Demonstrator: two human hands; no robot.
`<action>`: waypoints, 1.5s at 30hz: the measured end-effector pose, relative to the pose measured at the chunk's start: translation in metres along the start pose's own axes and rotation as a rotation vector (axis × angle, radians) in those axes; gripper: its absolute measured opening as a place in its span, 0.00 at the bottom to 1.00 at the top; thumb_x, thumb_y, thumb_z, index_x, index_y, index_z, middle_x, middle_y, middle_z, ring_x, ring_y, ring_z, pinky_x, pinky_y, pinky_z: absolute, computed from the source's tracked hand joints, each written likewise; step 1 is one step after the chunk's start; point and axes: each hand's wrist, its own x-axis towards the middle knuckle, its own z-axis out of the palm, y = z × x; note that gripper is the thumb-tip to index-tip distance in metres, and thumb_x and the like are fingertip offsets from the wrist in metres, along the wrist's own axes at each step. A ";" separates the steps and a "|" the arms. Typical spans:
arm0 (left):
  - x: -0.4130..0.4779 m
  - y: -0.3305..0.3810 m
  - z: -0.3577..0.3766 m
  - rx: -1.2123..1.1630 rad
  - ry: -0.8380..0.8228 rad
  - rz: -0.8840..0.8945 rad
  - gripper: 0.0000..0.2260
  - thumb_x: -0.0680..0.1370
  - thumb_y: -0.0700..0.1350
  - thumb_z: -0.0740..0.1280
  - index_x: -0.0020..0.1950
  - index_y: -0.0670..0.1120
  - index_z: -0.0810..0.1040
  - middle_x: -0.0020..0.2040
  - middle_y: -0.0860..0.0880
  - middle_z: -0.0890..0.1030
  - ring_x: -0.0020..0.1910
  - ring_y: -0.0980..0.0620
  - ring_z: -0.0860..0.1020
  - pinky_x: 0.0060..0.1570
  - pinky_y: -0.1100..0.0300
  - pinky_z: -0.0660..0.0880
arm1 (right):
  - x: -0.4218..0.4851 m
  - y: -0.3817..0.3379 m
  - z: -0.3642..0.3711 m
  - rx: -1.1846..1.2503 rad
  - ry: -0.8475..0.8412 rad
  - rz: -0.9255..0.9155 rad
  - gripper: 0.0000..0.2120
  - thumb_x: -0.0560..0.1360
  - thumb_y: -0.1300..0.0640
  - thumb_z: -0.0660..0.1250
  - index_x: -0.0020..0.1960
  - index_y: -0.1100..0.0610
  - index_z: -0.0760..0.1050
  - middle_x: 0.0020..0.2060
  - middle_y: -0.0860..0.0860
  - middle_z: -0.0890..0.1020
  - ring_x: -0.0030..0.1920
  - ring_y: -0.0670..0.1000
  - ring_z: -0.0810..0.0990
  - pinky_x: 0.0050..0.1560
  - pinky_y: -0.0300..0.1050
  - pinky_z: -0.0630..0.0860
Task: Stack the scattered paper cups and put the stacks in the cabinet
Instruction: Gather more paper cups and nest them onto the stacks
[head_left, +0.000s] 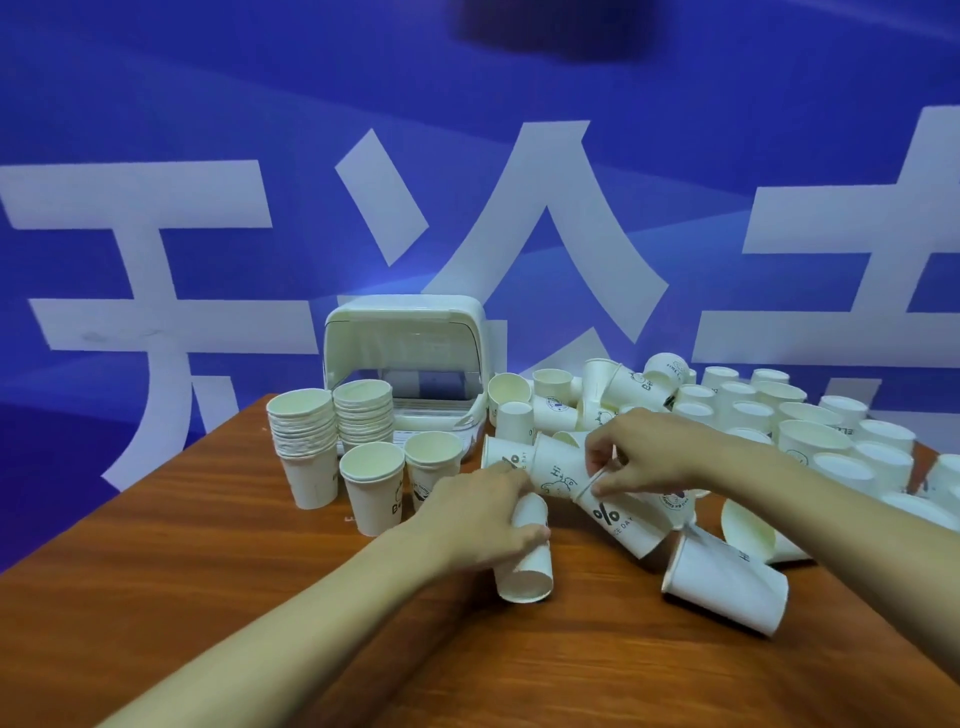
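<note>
**Cups half gathered, none yet put away**

At the middle of the table (208, 597), the left hand (483, 519) has its fingers curled round a white cup (524, 566) held tilted just above the wood. The right hand (649, 457) pinches with thumb and fingertips the rim of a percent-marked cup (618, 519) lying on its side, where another cup meets it. Two tall stacks (332, 426) and two short stacks (400, 478) stand near the far left corner. Just behind them, at the far edge, the white cabinet (405, 358) sits with its lid raised; no cups show inside it. Dozens of loose cups (779, 415) crowd the far right corner and right edge, some upright, some tipped over. By this showing the stacking is well short of half done, and the storing has not begun.
</note>
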 end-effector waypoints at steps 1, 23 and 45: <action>0.001 -0.002 -0.003 -0.009 0.016 -0.006 0.22 0.75 0.63 0.64 0.64 0.54 0.72 0.61 0.52 0.76 0.59 0.50 0.76 0.54 0.50 0.74 | 0.001 0.002 0.000 0.083 0.017 -0.008 0.06 0.74 0.46 0.72 0.48 0.47 0.81 0.37 0.39 0.79 0.40 0.41 0.76 0.41 0.41 0.70; 0.020 0.012 -0.007 0.192 0.319 0.003 0.19 0.73 0.55 0.61 0.63 0.54 0.74 0.46 0.49 0.83 0.48 0.44 0.80 0.39 0.56 0.70 | -0.015 0.017 0.003 0.343 0.103 0.042 0.04 0.66 0.58 0.66 0.34 0.50 0.75 0.32 0.50 0.80 0.32 0.45 0.74 0.37 0.52 0.76; -0.025 -0.013 -0.055 0.120 0.333 -0.111 0.10 0.73 0.56 0.62 0.42 0.52 0.78 0.41 0.51 0.83 0.43 0.49 0.79 0.36 0.57 0.73 | 0.007 -0.012 -0.025 0.212 0.518 0.226 0.04 0.68 0.50 0.70 0.36 0.47 0.76 0.31 0.42 0.79 0.40 0.48 0.78 0.40 0.45 0.69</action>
